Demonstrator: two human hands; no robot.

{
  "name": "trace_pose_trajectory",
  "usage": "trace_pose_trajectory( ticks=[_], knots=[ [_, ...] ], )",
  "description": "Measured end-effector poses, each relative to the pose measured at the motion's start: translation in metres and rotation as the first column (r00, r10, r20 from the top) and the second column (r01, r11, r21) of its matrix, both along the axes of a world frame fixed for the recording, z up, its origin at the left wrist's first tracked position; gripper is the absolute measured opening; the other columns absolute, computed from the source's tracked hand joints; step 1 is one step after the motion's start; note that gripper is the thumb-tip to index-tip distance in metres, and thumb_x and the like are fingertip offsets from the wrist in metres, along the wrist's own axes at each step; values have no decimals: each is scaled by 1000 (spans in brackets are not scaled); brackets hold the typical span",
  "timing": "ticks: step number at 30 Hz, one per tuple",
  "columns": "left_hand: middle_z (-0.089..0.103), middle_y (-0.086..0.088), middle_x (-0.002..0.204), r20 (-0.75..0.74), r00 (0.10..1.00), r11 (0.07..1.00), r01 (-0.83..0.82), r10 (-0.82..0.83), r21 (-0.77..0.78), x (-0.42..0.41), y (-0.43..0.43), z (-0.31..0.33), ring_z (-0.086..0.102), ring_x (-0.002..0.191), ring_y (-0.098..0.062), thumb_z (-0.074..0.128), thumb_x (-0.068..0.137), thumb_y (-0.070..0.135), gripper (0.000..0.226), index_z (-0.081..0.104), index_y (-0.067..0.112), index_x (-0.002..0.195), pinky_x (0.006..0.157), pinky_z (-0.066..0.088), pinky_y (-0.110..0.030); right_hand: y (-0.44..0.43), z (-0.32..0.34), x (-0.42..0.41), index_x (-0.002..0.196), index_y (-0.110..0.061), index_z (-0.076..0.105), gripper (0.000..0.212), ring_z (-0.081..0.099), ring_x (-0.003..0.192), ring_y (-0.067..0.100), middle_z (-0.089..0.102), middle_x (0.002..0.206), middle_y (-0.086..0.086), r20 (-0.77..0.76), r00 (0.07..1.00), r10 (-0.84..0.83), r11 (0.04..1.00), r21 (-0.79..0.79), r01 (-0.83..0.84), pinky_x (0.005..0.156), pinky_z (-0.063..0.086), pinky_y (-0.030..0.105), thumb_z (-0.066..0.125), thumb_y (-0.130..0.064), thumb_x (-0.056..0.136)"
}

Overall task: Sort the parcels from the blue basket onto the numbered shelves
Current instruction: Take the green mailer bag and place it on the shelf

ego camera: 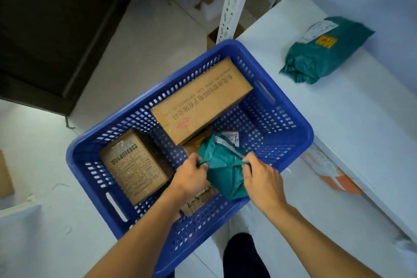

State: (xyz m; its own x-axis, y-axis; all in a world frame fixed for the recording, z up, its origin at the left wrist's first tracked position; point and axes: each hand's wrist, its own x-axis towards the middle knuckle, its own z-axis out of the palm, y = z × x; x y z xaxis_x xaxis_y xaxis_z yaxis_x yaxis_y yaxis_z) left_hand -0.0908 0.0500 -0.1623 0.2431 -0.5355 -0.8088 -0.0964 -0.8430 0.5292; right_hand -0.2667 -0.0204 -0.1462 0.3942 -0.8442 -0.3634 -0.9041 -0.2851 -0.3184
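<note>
a blue basket (pixel 291 142) with perforated walls and slotted handles sits on the pale floor, its far right corner next to the edge of a white shelf (pixel 352 119). inside it are several parcels. a long brown carton (pixel 203 99) printed with dark characters and a red mark lies tilted across the far half, one end up against the far wall. a smaller brown box (pixel 135 165) with a printed label on its top stands in the near left part, close to the left wall. a flat cardboard piece (pixel 198 201) with handwriting lies on the basket floor near the front wall, partly under the hands.

the green mailer bag (pixel 223 174), with a white label at its far end, is in the near right part of the basket, above the flat cardboard. the left hand (pixel 189 176) pinches the bag's left edge, fingers curled closed onto the plastic. the right hand (pixel 261 178) grips the bag's right side, fingers clenched around a fold of it. both forearms reach in from the near edge.

on the white shelf to the right lies a second green mailer bag (pixel 325 52) with a white label and a yellow sticker, well apart from the basket. a white perforated upright post (pixel 232 2) rises just behind the basket's far corner. below the shelf edge an orange and white package (pixel 331 174) shows, blurred.
</note>
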Motion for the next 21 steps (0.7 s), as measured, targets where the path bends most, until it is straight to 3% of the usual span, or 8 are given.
trace_pose_trajectory(
  ticks=[5, 7, 9, 13, 16, 18, 21],
  knots=[
    [63, -9, 108, -158, 972, 984, -174, 176, 32, 14, 19, 80, 62, 101, -23, 51, 102, 25, 11, 54, 15, 98, 86, 47, -39, 8, 76, 18, 102, -23, 59, 8, 64, 68, 36, 67, 68, 6, 101, 993, -69, 996, -46, 73, 55, 38, 38, 51, -24, 101],
    [64, -11, 113, -235, 946, 975, -214, 224, 68, 17, 24, 124, 63, 105, -25, 51, 103, 22, 10, 54, 13, 100, 84, 47, -36, 9, 115, 26, 104, -23, 60, 10, 65, 71, 37, 69, 72, 6, 128, 986, -103, 992, -63, 112, 58, 42, 41, 50, -22, 101],
    [65, -10, 107, -287, 932, 975, -215, 221, 54, 25, 30, 170, 65, 96, -23, 53, 102, 19, 8, 53, 12, 99, 77, 49, -30, 13, 159, 35, 107, -22, 60, 13, 65, 79, 38, 71, 80, 8, 166, 976, -144, 987, -46, 154, 63, 46, 43, 47, -20, 101],
    [59, -13, 102, -331, 930, 985, -170, 161, 2, 38, 39, 259, 59, 83, -21, 61, 98, 24, 15, 50, 14, 102, 71, 47, -31, 23, 250, 47, 106, -21, 61, 19, 63, 89, 36, 72, 93, 8, 250, 916, -315, 948, 30, 318, 78, 48, 45, 43, -18, 102],
    [63, -11, 111, -338, 933, 989, -142, 119, -45, 45, 41, 319, 65, 96, -26, 66, 92, 33, 30, 57, 11, 109, 87, 48, -40, 37, 312, 53, 103, -26, 61, 20, 63, 92, 29, 71, 96, 0, 344, 826, -447, 891, 86, 446, 84, 48, 42, 42, -20, 102],
    [68, -8, 118, -294, 952, 993, -107, 86, -55, 47, 41, 357, 70, 105, -26, 62, 96, 35, 34, 61, 7, 115, 98, 50, -43, 44, 353, 52, 98, -30, 60, 20, 62, 93, 21, 67, 95, -8, 440, 716, -542, 831, 155, 534, 81, 46, 36, 43, -21, 102],
    [69, -8, 119, -285, 957, 997, -70, 57, -35, 47, 41, 405, 71, 102, -24, 57, 100, 39, 32, 65, 8, 102, 94, 55, -39, 58, 409, 45, 95, -28, 61, 20, 59, 89, 16, 66, 91, -8, 545, 594, -592, 778, 193, 598, 77, 44, 32, 45, -19, 101]
  ],
)
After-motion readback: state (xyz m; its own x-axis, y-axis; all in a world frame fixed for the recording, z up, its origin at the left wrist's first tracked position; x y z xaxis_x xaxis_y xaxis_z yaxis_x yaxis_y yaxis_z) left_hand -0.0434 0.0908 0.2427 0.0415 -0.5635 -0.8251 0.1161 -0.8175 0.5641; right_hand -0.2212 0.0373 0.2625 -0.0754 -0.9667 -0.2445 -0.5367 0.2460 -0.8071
